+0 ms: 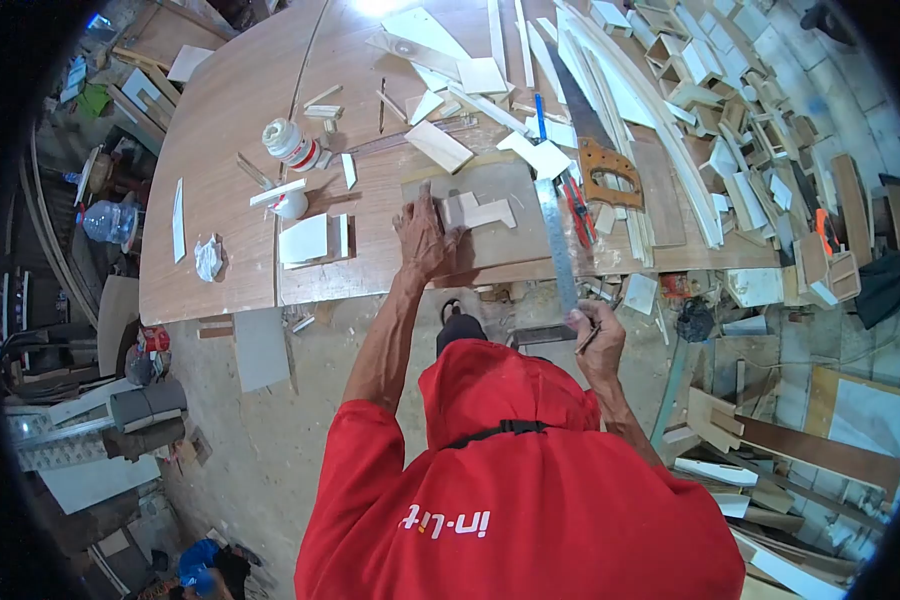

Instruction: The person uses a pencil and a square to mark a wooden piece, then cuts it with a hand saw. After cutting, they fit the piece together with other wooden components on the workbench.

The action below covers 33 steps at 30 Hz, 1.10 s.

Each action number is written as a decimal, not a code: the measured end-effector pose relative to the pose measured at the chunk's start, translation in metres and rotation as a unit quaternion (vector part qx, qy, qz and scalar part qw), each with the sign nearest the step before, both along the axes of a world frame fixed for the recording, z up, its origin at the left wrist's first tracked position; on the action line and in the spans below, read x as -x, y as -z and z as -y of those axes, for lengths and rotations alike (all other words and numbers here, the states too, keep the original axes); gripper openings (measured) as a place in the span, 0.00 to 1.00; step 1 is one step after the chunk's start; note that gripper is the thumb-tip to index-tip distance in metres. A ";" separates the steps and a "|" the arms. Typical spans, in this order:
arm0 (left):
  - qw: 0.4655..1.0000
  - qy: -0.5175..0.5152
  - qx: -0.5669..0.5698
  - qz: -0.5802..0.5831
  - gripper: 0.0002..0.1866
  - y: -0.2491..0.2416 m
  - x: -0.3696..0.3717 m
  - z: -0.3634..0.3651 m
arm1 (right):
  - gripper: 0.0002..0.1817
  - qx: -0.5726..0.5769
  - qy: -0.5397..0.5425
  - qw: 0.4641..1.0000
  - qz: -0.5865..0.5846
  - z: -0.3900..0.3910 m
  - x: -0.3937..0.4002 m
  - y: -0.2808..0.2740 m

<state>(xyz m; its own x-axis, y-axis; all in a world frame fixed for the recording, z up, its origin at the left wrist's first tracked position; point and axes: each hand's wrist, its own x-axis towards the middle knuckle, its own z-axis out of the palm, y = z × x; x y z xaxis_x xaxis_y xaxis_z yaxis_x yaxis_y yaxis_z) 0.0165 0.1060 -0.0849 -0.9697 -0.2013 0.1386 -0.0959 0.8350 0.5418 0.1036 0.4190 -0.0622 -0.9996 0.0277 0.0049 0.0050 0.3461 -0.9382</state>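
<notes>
My left hand (pixel 425 238) lies on the table with fingers stretched out, beside a small pale wood piece (pixel 460 210) and a longer, notched piece (pixel 492 214). Both sit on a flat brown board (pixel 525 238). At the table's front edge my right hand (pixel 600 338) is closed around the near end of a steel ruler (pixel 553 232). A thin dark stick (pixel 588 341), perhaps a pencil, also shows between its fingers. Close to the ruler are a red utility-knife-like tool (pixel 577 212) and a handsaw (pixel 610 178) with a wooden handle.
A white glue bottle (pixel 290 146) and a small white pot (pixel 291 204) stand left of my left hand. Two pale blocks (pixel 310 240) lie near the front edge. Wood strips (pixel 660 130) and stacked offcuts (pixel 715 90) crowd the right side. Crumpled paper (pixel 209 258) lies leftward.
</notes>
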 end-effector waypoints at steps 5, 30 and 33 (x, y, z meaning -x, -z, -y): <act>0.998 -0.007 -0.030 0.055 0.59 -0.030 0.016 -0.004 | 0.08 -0.057 0.022 0.997 -0.046 0.007 0.033 -0.008; 0.825 -0.047 -0.561 0.057 0.21 -0.056 -0.052 0.111 | 0.09 -0.086 -0.128 0.988 0.011 0.241 0.185 -0.023; 0.823 -0.012 -0.568 0.026 0.21 -0.050 -0.051 0.112 | 0.10 -0.126 -0.165 0.978 -0.002 0.246 0.199 -0.004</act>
